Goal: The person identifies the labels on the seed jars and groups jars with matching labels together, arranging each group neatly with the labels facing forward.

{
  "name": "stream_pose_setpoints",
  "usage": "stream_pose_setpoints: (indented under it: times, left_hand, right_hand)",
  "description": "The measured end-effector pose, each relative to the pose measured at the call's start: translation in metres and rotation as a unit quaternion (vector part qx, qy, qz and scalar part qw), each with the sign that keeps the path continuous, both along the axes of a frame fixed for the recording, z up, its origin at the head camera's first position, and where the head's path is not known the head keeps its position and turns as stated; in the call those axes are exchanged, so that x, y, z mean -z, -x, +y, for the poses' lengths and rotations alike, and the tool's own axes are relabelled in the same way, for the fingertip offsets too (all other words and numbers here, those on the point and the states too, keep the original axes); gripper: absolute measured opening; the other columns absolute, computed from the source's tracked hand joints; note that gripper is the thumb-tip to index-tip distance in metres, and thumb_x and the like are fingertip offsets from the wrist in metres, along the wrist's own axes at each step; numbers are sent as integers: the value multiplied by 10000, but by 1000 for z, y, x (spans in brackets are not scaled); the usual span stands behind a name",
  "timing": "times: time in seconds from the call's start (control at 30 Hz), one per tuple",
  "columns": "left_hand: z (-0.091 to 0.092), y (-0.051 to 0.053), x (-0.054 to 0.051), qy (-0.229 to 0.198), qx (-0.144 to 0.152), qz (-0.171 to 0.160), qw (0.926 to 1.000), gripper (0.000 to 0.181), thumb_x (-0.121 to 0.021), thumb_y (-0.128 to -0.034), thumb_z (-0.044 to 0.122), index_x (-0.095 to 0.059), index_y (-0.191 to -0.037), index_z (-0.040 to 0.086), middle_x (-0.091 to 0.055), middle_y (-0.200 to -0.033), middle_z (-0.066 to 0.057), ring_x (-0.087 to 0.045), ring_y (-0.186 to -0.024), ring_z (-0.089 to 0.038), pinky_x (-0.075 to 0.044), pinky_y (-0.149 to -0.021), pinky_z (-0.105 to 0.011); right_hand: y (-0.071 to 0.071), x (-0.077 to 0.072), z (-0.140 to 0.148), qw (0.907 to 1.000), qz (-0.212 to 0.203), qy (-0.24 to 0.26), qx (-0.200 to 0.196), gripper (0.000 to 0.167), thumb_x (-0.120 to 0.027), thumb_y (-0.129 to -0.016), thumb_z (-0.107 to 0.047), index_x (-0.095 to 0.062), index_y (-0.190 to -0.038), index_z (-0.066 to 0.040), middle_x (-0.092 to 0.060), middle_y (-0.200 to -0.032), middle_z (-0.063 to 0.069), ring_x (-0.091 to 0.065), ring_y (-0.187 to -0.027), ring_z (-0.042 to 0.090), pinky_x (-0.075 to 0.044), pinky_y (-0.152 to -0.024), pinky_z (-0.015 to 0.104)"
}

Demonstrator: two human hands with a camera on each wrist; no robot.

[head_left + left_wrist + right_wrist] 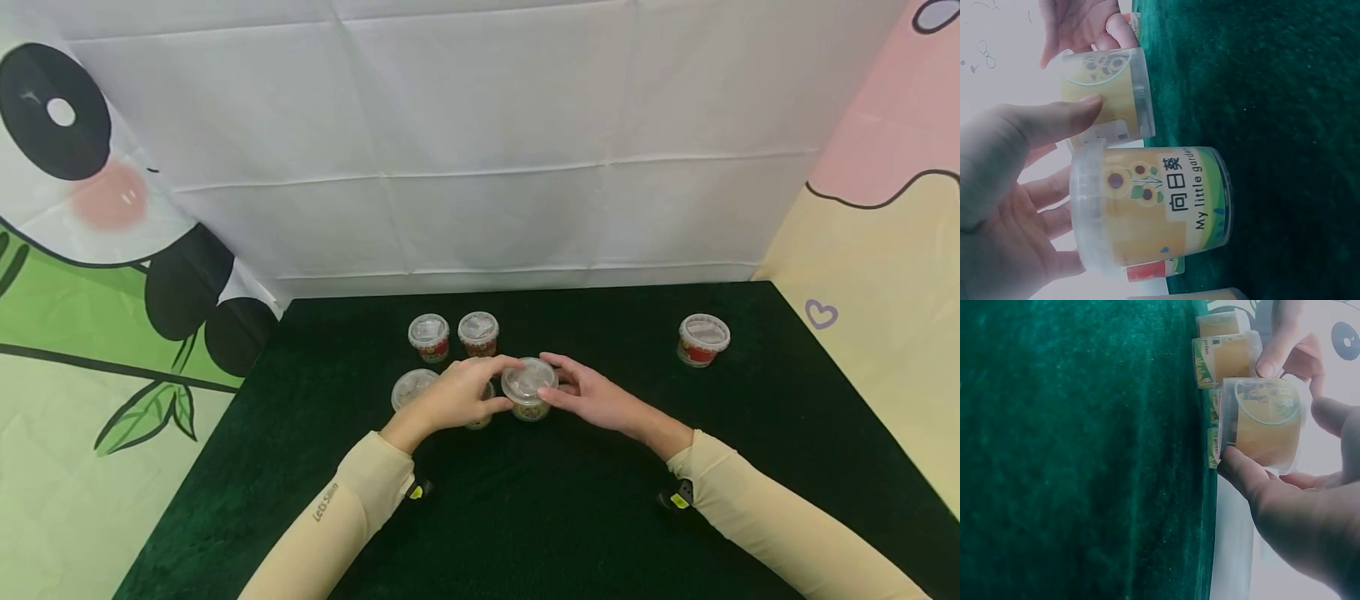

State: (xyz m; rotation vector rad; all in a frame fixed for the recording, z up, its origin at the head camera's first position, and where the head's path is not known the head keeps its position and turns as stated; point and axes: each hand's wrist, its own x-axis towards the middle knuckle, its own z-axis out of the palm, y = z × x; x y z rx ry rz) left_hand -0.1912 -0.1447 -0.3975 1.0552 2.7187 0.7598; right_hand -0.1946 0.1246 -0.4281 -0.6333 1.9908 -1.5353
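Between both hands is a small plastic tub [529, 385] with a clear lid; its yellowish side bears a sunflower picture in the left wrist view. The left hand [468, 390] holds its left side with thumb and index finger. On the opposite side, the right hand [596, 400] grips it, thumb near the base in the right wrist view. The base looks slightly raised off the cloth. Under the left hand stands another tub [480, 421], partly hidden; a sunflower tub labelled "My little garden" [1160, 200] is close to the left wrist camera.
A clear-lidded tub [412, 387] stands left of the left hand. Two tubs with red on their labels, one [429, 335] beside the other [478, 332], stand behind. Another red-labelled tub [703, 340] is far right. Dark green cloth [525, 517] covers the table, which meets a white backdrop [487, 225].
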Motion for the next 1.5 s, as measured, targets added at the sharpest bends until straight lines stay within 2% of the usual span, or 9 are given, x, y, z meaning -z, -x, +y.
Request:
stream_pose_setpoints:
  times: [0.1,0.27,0.47,0.57,0.77,1.1,1.23,1.37,1.5]
  left_hand:
    - [0,-1,2,132,1,116,9998,602,-767,-925,230,-505,-1457,128,-634,-1311,-49,-614,-786,-101,-527,-803,-281]
    - [1,-2,4,235,-42,197,9995,597,-772,-921,234,-515,-1451,137,-649,-1256,-38,-566,-716,-43,-516,-736,-253]
    - [2,-4,5,246,-38,320,9992,592,-776,-917,216,-519,-1442,127,-661,-1208,-50,-588,-731,-93,-513,-704,-258]
    - [2,-3,6,238,-53,376,9990,595,-778,-914,213,-517,-1441,124,-657,-1235,-63,-598,-756,-110,-516,-720,-259]
    - [3,-2,9,306,-136,405,9986,612,-781,-908,219,-506,-1448,139,-654,-1249,-58,-588,-782,-83,-523,-733,-256]
    - [4,-2,11,330,-313,320,9985,695,-780,-911,220,-433,-1498,89,-659,-1257,-77,-602,-776,-63,-527,-715,-244]
    - [4,-2,10,374,-280,266,9986,670,-774,-916,221,-456,-1487,72,-648,-1283,-97,-620,-826,-97,-536,-748,-258]
    - [4,-2,9,474,-238,292,9982,614,-767,-919,222,-505,-1446,47,-626,-1329,-117,-653,-1015,-186,-551,-865,-322]
    - [5,-3,10,604,-289,341,9972,570,-769,-918,223,-541,-1410,50,-617,-1348,-121,-629,-1157,-240,-534,-950,-374]
  right_hand:
    - [0,3,-1,10000,66,-49,-41,764,-590,-1038,-310,-141,-1629,-129,-313,-1582,238,-424,-1399,391,-390,-1111,528]
    - [-1,5,-2,9999,142,-32,-82,787,-609,-1027,-307,-140,-1626,-106,-299,-1589,238,-419,-1401,395,-403,-1104,512]
    - [-1,6,-3,9998,162,51,-122,785,-618,-1024,-288,-143,-1627,-124,-234,-1621,214,-371,-1430,403,-395,-1111,509]
    - [0,6,-4,9997,204,61,-137,787,-622,-1023,-280,-142,-1627,-120,-232,-1621,209,-369,-1430,404,-400,-1107,506]
    - [0,5,-4,9997,215,7,-139,786,-621,-1023,-273,-142,-1626,-120,-232,-1620,210,-368,-1429,410,-401,-1105,516]
    - [2,8,-5,9996,176,-126,-156,800,-630,-1016,-265,-135,-1627,-116,-236,-1615,212,-362,-1424,433,-399,-1100,542]
    - [1,8,-5,9995,141,-201,-191,809,-629,-1016,-261,-124,-1626,-100,-291,-1578,232,-388,-1406,436,-402,-1096,549]
    - [1,7,-7,9994,182,-273,-150,797,-627,-1016,-263,-139,-1625,-101,-303,-1571,234,-394,-1402,434,-403,-1096,548]
    - [-1,5,-9,9988,216,-440,-35,785,-627,-1016,-265,-158,-1623,-99,-301,-1584,226,-413,-1391,427,-425,-1081,535]
